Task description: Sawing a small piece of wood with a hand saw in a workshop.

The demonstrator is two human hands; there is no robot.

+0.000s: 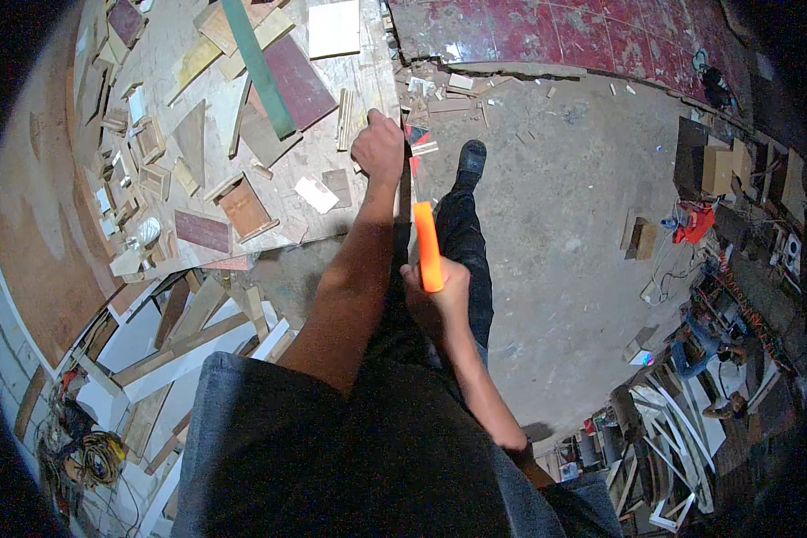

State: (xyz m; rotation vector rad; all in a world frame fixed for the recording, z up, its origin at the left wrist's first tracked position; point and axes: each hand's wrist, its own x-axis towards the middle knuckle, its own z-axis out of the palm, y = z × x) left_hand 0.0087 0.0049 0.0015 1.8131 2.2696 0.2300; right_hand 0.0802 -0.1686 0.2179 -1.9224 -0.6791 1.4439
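Observation:
My right hand [441, 300] is wrapped round the orange handle of a handsaw [428, 247], held low in front of my body. Its blade is hard to make out against the dark trousers and the table edge. My left hand [381, 148] is closed at the right edge of the wooden worktable [278, 193], knuckles up. Whatever lies under its fingers is hidden. Beside it on the tabletop are thin wood strips [344, 119], a white piece [316, 193] and a small grey-brown board [336, 186].
A green strip [258, 67] crosses a maroon board [300, 85] among several wood offcuts. Long boards [184, 345] are heaped below the table at left. My foot [472, 160] stands on the concrete floor [565, 224]. Scrap and cables [686, 224] line the right side.

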